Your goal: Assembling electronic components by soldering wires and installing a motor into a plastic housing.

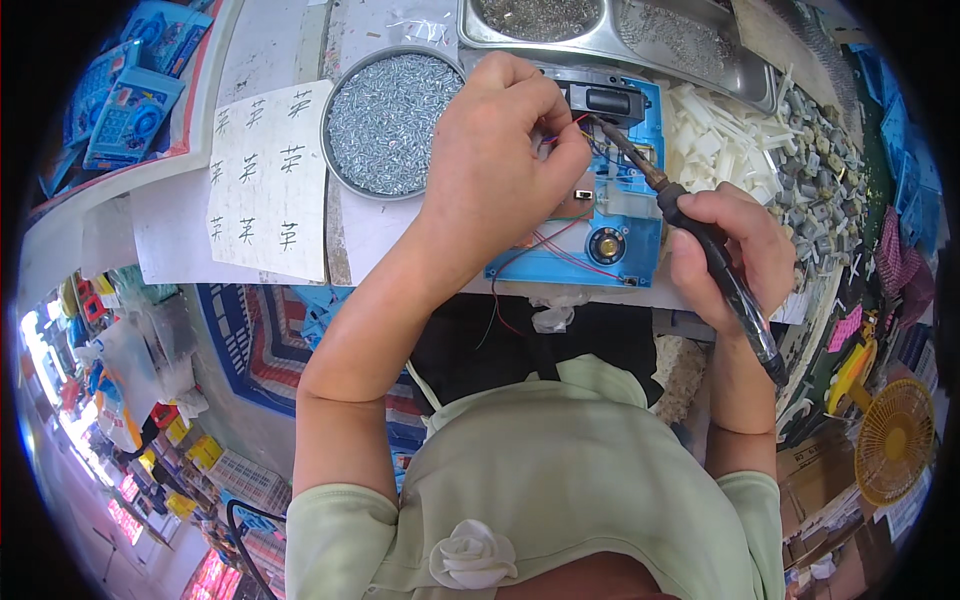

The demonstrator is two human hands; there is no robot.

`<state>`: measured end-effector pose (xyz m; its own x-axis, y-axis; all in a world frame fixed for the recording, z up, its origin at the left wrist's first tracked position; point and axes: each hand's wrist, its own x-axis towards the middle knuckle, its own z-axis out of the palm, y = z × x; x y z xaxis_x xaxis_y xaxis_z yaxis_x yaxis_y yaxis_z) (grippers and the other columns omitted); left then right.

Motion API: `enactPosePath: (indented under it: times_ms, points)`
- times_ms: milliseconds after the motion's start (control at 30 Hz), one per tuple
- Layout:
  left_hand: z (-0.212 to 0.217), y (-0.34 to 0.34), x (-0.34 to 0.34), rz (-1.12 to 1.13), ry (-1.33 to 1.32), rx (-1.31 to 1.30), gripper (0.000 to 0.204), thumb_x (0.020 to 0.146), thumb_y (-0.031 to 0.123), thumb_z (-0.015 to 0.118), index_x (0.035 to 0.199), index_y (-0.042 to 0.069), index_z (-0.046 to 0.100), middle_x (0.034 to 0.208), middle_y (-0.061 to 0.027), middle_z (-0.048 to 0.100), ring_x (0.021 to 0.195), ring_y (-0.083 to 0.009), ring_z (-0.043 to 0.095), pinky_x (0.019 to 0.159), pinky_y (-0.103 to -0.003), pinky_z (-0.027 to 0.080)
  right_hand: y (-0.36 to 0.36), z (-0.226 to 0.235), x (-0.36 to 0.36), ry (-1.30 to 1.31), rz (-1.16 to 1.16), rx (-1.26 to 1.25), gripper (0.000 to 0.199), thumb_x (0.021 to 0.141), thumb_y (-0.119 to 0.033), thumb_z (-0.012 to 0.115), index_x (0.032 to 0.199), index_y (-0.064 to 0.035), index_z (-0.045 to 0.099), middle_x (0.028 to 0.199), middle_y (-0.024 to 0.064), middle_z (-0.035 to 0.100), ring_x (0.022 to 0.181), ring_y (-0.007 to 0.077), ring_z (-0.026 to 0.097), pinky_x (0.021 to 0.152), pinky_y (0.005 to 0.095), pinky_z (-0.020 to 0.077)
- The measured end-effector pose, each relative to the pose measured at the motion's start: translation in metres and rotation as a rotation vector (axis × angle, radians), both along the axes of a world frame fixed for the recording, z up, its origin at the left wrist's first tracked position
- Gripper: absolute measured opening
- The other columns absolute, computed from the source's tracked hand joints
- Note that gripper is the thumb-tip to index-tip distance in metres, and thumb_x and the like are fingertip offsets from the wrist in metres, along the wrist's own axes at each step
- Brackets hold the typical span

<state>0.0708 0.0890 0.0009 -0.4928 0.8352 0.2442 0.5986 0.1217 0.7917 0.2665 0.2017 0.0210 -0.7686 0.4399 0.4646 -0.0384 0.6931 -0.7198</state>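
The right hand [725, 250] gripped the iron [690, 225], tip at 11 o'clock beside the left hand [500, 150] pinching wires [560, 235]; a slip could have burned fingertips.

We see a white paper sheet [268, 180] with rows of handwritten marks lying flat on the tabletop [280, 40], left of the round dish. At far upper left, blue blister-packed toy packages [130, 95] are stacked. Brown cardboard boxes [815, 470] sit low right.
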Motion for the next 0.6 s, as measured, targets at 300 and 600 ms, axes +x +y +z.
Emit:
enactPosePath:
  times_ms: [300, 600]
  points:
    - [0.000, 0.001, 0.001, 0.007, -0.012, 0.012, 0.011, 0.071, 0.010, 0.071, 0.073, 0.002, 0.064, 0.086, -0.0108, 0.058, 0.068, -0.0252, 0.059, 0.062, -0.036, 0.049, 0.006, 0.004, -0.001, 0.005, 0.056, 0.097, 0.023, 0.075, -0.007, 0.075, 0.096, -0.0024, 0.066, 0.063, 0.0037, 0.056, 0.049, 0.0161, 0.050, 0.045, 0.0271, 0.0377]
    - [0.002, 0.002, 0.001, 0.007, -0.014, 0.003, 0.011, 0.071, 0.010, 0.070, 0.072, 0.001, 0.064, 0.085, -0.0109, 0.057, 0.067, -0.0247, 0.058, 0.062, -0.036, 0.049, 0.008, 0.005, 0.006, -0.043, 0.018, 0.002, 0.022, 0.075, -0.008, 0.074, 0.095, -0.0025, 0.067, 0.067, 0.0066, 0.061, 0.051, 0.0163, 0.053, 0.047, 0.0264, 0.0410]
